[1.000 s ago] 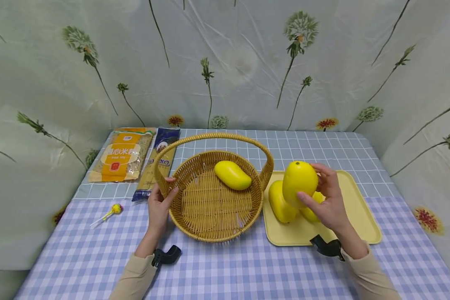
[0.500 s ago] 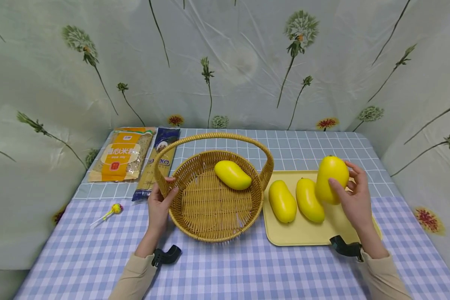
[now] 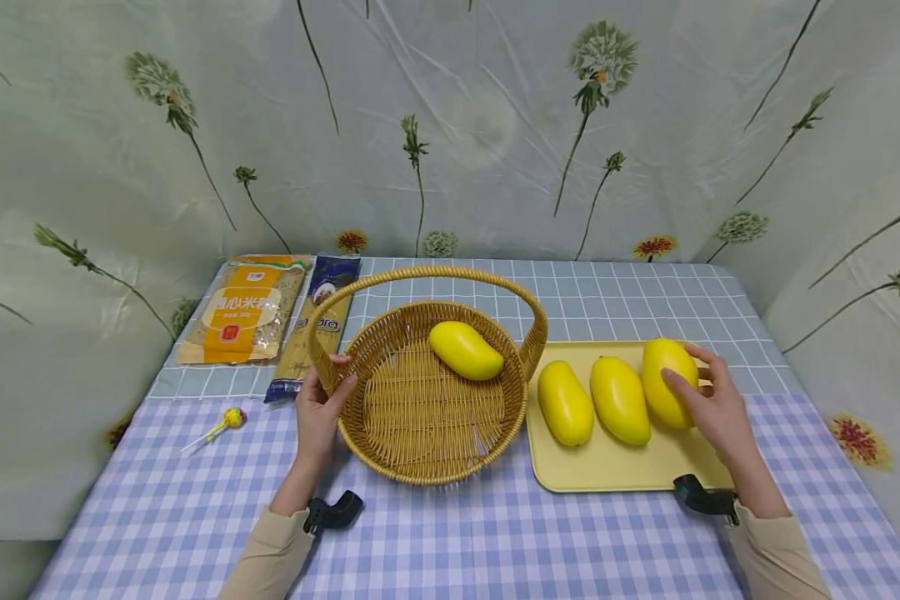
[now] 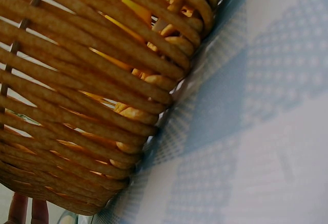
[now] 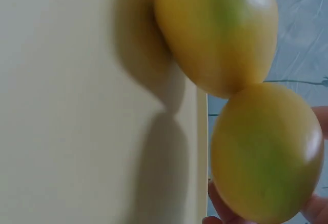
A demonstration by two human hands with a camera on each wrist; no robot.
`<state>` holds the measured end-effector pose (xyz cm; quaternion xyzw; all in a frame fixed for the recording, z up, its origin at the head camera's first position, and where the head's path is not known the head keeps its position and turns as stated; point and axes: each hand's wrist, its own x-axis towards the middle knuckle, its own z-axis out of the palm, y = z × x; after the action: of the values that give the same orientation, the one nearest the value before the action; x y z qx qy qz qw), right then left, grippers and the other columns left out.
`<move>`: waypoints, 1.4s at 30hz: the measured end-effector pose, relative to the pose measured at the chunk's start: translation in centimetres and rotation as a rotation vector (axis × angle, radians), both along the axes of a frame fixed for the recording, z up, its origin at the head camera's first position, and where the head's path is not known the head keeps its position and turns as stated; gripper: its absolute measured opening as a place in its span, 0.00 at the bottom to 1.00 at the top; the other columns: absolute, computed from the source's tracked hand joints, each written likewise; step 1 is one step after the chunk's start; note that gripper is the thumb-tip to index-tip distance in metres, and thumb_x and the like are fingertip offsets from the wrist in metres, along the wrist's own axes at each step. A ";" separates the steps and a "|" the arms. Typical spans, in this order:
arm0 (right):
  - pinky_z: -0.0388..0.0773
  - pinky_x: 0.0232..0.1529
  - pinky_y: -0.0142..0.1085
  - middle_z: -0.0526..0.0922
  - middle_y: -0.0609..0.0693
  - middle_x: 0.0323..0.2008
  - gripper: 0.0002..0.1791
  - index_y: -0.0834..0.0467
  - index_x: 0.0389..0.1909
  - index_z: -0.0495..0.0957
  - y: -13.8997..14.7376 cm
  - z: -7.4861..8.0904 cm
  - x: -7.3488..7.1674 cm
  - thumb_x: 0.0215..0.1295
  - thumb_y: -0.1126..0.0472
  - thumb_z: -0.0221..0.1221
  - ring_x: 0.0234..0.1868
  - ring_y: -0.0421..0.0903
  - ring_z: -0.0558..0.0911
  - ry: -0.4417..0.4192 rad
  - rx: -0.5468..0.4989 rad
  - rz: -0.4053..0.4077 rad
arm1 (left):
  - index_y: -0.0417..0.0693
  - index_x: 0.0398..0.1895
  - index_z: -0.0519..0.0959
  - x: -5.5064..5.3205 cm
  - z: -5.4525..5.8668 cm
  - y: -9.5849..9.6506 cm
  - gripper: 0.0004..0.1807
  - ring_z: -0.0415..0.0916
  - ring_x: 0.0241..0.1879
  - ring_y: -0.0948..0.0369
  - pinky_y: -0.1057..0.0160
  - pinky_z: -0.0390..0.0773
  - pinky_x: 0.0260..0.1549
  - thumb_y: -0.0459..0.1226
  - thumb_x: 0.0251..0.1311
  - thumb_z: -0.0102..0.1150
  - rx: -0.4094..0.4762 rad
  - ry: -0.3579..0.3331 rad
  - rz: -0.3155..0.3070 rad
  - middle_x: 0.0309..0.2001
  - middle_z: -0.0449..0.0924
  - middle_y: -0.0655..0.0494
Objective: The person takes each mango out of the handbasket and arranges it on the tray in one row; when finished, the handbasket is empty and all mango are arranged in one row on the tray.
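My right hand (image 3: 716, 408) grips a yellow mango (image 3: 667, 383) by its right side, close over the pale yellow tray (image 3: 570, 475). In the right wrist view the held mango (image 5: 266, 152) stands off the tray, its shadow beside it. Two more mangoes lie on the tray to its left: a middle mango (image 3: 619, 400) and a left mango (image 3: 565, 403). My left hand (image 3: 321, 412) holds the left side of the wicker basket (image 3: 435, 417) at the foot of its handle. Inside the basket one mango (image 3: 465, 350) rests toward the back right.
A bag with an orange label (image 3: 243, 310) and a long pasta packet (image 3: 311, 333) lie behind the basket's left side. A lollipop (image 3: 228, 419) is on the checked cloth at left. The basket's arched handle (image 3: 427, 272) rises above the rim. A flowered curtain hangs behind.
My right hand has carried the mango rightward from above the other two, then lowered it toward the tray's right part. The left hand and basket have stayed still.
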<state>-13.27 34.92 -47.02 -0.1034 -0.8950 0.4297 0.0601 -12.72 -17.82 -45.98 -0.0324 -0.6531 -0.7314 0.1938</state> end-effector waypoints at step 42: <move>0.62 0.52 0.61 0.54 0.78 0.59 0.42 0.70 0.70 0.42 -2.7 4.5 2.4 0.72 0.43 0.43 0.56 0.71 0.61 -0.233 -0.017 0.180 | 0.28 0.51 0.69 0.1 0.0 0.1 0.16 0.69 0.54 0.56 0.65 0.69 0.49 0.24 0.60 0.57 -0.003 0.012 -0.001 0.50 0.75 0.47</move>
<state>-10.90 32.22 -42.56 -0.0726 -0.8979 0.4260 -0.0840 -12.62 -17.72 -45.96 -0.0374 -0.6531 -0.7303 0.1970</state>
